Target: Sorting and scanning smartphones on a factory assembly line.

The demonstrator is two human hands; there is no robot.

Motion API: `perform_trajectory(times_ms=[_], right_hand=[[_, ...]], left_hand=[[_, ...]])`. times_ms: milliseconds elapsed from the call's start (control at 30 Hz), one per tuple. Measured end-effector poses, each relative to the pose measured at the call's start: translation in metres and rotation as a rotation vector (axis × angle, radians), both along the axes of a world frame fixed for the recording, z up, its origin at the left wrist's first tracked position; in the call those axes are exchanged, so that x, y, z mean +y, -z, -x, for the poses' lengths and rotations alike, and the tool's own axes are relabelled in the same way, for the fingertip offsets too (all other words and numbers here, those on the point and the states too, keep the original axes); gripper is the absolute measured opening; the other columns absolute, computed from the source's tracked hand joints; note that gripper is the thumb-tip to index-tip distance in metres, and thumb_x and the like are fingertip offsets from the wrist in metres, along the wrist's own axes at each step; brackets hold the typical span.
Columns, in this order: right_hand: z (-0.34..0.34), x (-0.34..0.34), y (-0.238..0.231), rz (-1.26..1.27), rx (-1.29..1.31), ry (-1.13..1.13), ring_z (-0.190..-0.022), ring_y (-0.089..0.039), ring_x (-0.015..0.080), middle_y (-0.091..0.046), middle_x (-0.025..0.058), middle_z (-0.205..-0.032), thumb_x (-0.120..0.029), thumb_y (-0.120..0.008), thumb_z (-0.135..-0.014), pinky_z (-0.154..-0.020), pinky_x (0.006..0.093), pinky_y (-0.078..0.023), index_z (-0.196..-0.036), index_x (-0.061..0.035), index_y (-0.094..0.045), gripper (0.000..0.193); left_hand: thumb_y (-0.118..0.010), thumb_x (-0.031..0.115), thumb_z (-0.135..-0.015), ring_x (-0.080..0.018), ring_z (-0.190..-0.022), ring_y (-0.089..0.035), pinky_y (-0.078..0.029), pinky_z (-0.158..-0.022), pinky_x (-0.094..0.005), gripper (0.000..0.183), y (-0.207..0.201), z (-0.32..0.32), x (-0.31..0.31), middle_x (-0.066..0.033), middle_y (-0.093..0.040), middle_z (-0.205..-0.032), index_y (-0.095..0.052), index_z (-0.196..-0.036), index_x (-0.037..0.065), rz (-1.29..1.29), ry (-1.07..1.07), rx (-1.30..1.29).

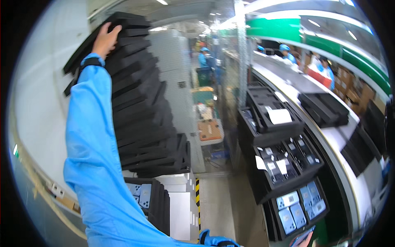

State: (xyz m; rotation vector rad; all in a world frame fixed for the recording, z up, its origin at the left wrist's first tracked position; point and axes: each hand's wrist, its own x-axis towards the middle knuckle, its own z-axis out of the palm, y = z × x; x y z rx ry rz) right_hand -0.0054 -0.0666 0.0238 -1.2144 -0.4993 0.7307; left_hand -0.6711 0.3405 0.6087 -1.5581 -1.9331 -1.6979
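1. A tall stack of black foam trays (140, 103) fills the upper left of the view, rising from white boxes (181, 206) near the floor to well above head height. The stack leans, and the trays are fanned out unevenly rather than squared up.
2. The person's left arm, in a bright blue sleeve (92, 164), reaches straight up from the lower edge to the top of that stack.
3. On the right, a stepped rack of black trays (284, 173) descends toward the viewer beside a long pale counter (329, 136). Its lower trays hold blue and grey phone-shaped units in slots; its upper trays carry white paper slips.
4. The top tray (121, 29) lies tilted, its long axis running from lower left to upper right and its near end dipping down to the left. Judging from this, it has been reached but not lifted clear: it rests against the trays below, and the rest of the stack looks untouched.
5. The left hand (105, 39) lies on the top tray, fingers (111, 31) pressed flat and close together over its edge, thumb side toward the stack.
6. The right hand (304, 238) barely shows at the bottom edge, near a blue unit; I cannot tell how its fingers are set.
7. Other workers in blue caps stand far off along the counter.
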Motion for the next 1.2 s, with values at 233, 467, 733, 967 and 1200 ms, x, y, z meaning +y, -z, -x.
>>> perform_trajectory(times_ms=[233, 467, 733, 967, 1200], right_hand=[[-0.031, -0.014, 0.025, -0.030, 0.632, 0.306, -0.063, -0.063, 0.0068, -0.068, -0.0049, -0.083, -0.040, -0.062, -0.097, -0.052, 0.0208, -0.053, -0.108, -0.0206, -0.066, 0.023], [-0.014, -0.012, -0.030, 0.056, 0.636, 0.287, -0.071, -0.063, 0.0077, -0.067, -0.0028, -0.082, -0.038, -0.060, -0.099, -0.055, 0.0211, -0.053, -0.107, -0.0162, -0.068, 0.024], [0.009, 0.013, -0.031, 0.107, 0.638, 0.283, -0.057, -0.061, 0.0221, -0.063, 0.0047, -0.069, -0.039, -0.064, -0.087, -0.053, 0.0344, -0.051, -0.088, -0.0136, -0.064, 0.025], [0.040, -0.132, -0.041, -0.028, 0.648, 0.793, -0.061, -0.063, 0.0218, -0.065, 0.0055, -0.072, -0.033, -0.065, -0.086, -0.058, 0.0344, -0.054, -0.093, -0.0124, -0.065, 0.022], [0.148, -0.231, -0.056, -0.100, 0.618, 1.094, -0.097, -0.058, 0.0136, -0.062, -0.0012, -0.106, -0.029, -0.056, -0.096, -0.087, 0.0292, -0.047, -0.122, -0.0107, -0.058, 0.032]], left_hand=[[-0.072, 0.037, -0.090, -0.0153, -0.100, -0.060, -0.047, -0.091, -0.0292, 0.061, 0.030, 0.042, 0.017, -0.0063, -0.065, -0.112, -0.054, -0.137, 0.003, -0.355, 0.061, 0.392], [-0.066, 0.016, -0.094, -0.0112, -0.095, -0.060, -0.048, -0.086, -0.0259, 0.029, 0.264, 0.010, -0.083, -0.0036, -0.065, -0.110, -0.063, -0.120, 0.002, -0.011, 0.368, 0.367], [-0.058, -0.003, -0.083, -0.0169, -0.091, -0.061, -0.049, -0.079, -0.0286, 0.013, 0.413, -0.090, -0.098, -0.0079, -0.061, -0.100, -0.063, -0.095, -0.002, 0.383, 0.563, 0.182], [-0.065, 0.006, -0.084, -0.0181, -0.098, -0.063, -0.051, -0.089, -0.0326, 0.049, 0.345, -0.541, -0.008, -0.0127, -0.064, -0.108, -0.054, -0.131, 0.002, 0.070, 1.629, 0.178], [-0.056, 0.040, -0.092, -0.0412, -0.135, -0.039, -0.028, -0.110, -0.0621, 0.063, 0.192, -0.888, -0.077, -0.0181, -0.047, -0.143, -0.037, -0.151, 0.029, -0.344, 1.222, 0.468]])
